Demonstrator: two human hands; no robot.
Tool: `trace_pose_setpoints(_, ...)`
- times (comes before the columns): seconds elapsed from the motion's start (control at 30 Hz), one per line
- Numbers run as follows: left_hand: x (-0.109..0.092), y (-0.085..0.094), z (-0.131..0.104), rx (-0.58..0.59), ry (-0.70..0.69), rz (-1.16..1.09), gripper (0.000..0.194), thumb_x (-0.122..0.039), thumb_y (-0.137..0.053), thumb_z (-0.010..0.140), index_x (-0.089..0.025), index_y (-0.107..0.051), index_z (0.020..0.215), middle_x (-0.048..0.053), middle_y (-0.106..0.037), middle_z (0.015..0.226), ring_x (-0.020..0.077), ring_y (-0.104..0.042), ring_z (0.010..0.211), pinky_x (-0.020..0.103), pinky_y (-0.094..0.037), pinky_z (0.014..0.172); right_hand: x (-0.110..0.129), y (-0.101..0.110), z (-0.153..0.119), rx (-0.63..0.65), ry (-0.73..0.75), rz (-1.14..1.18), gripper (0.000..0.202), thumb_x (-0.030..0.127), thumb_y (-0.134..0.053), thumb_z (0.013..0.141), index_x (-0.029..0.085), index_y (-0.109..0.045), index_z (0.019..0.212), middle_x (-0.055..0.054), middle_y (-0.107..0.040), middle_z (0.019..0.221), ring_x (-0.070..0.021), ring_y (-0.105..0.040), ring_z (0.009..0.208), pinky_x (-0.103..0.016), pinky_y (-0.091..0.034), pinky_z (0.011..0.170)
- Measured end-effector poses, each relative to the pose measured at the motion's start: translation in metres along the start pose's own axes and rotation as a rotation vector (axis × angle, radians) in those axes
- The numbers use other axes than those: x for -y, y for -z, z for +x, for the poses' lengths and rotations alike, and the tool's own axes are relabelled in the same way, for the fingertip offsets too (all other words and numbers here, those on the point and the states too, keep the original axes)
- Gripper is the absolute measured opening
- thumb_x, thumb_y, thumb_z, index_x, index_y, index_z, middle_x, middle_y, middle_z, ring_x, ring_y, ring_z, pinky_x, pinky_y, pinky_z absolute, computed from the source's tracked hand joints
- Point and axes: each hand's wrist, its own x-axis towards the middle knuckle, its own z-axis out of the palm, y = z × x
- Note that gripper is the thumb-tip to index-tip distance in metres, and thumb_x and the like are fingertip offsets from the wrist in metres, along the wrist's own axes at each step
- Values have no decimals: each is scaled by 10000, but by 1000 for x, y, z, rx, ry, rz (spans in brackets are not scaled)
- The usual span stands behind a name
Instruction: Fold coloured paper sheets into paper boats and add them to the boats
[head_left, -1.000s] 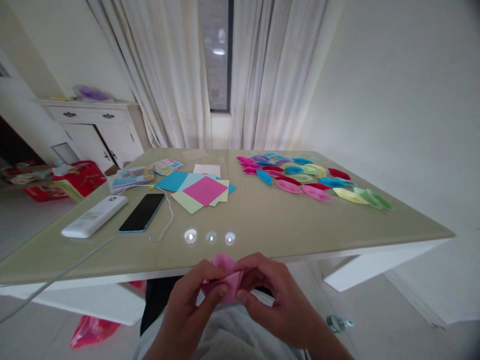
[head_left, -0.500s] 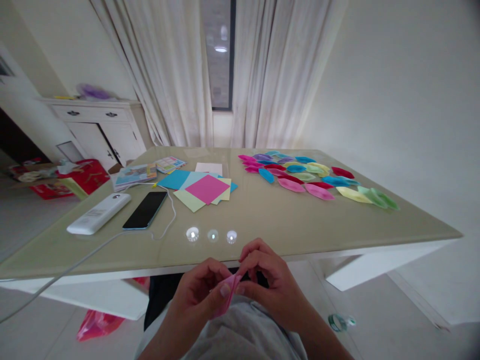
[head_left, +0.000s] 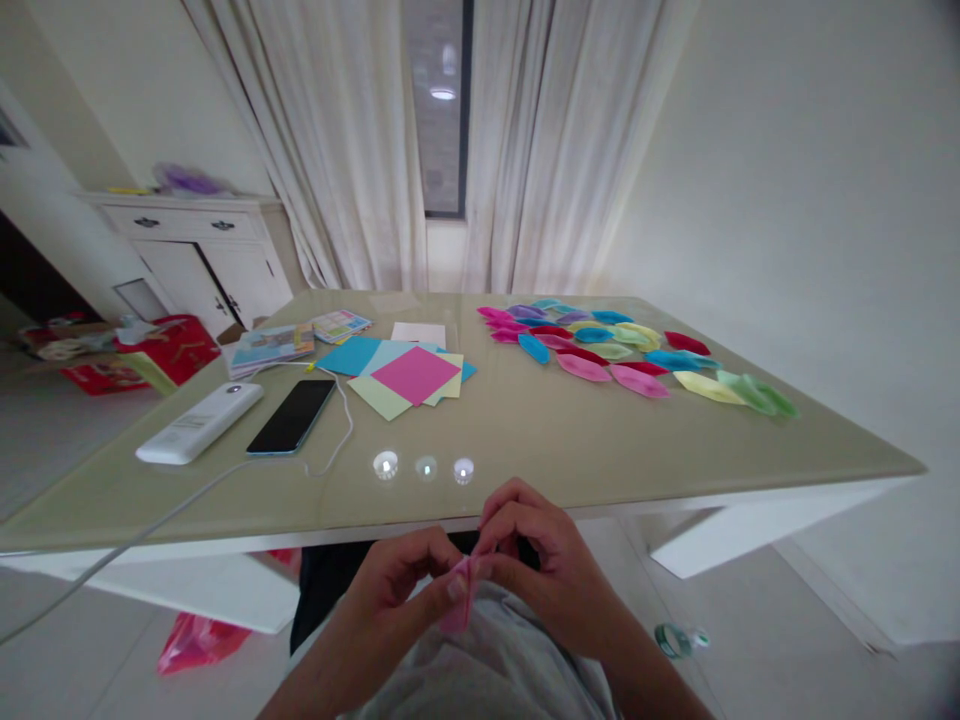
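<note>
A small folded piece of pink paper (head_left: 459, 608) is pinched between both hands, over my lap just below the table's front edge. My left hand (head_left: 409, 590) grips it from the left, the thumb pressed on its face. From the right, my right hand (head_left: 529, 545) pinches its upper edge between thumb and fingers. Part of the paper is hidden behind the fingers. Many folded paper boat-like shapes (head_left: 583, 367) in pink, blue, red, yellow and green lie in rows on the table's right half. Flat square sheets, a magenta one (head_left: 417, 375) on top, lie fanned at the middle left.
On the table (head_left: 525, 440) lie a black-screened phone (head_left: 292, 417), a white power bank (head_left: 200, 424) with a white cable (head_left: 187, 508), and booklets (head_left: 271, 346). Below, a red plastic bag (head_left: 199, 642) and a clear bottle (head_left: 679, 640) rest on the floor.
My left hand has shifted slightly down, and the pink paper now stands more upright. My right thumb has moved up to the paper's top edge.
</note>
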Motion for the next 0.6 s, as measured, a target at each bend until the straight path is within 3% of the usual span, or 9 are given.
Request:
trace_pose_setpoints(0.23, 0, -4, 3, -73, -10, -112, 223, -418, -824, 948, -204, -764, 938, -4, -658, 772, 116, -577, 663, 207, -457, 606, 0, 2, -1, 37, 22, 33, 167, 373, -802, 985, 221, -777, 921, -30, -646, 1014, -130, -565, 770, -262, -475, 694)
trace_pose_setpoints(0.47, -5, -6, 1, -131, -149, 134, 130, -346, -770, 998, -218, -778, 974, -2, -678, 809, 132, -629, 712, 237, -505, 687, 0, 2, -5, 46, 61, 7, 19, 223, -778, 963, 221, -764, 950, -26, -638, 1022, -139, -560, 815, -269, -466, 732)
trace_pose_setpoints(0.6, -7, -7, -1, -157, -277, 295, 55, -278, -730, 1023, -243, -768, 1005, -15, -683, 804, 139, -638, 749, 251, -506, 733, -1, 2, -4, 37, 78, 10, 12, 225, -787, 958, 226, -775, 961, -25, -641, 1020, -139, -557, 813, -269, -457, 728)
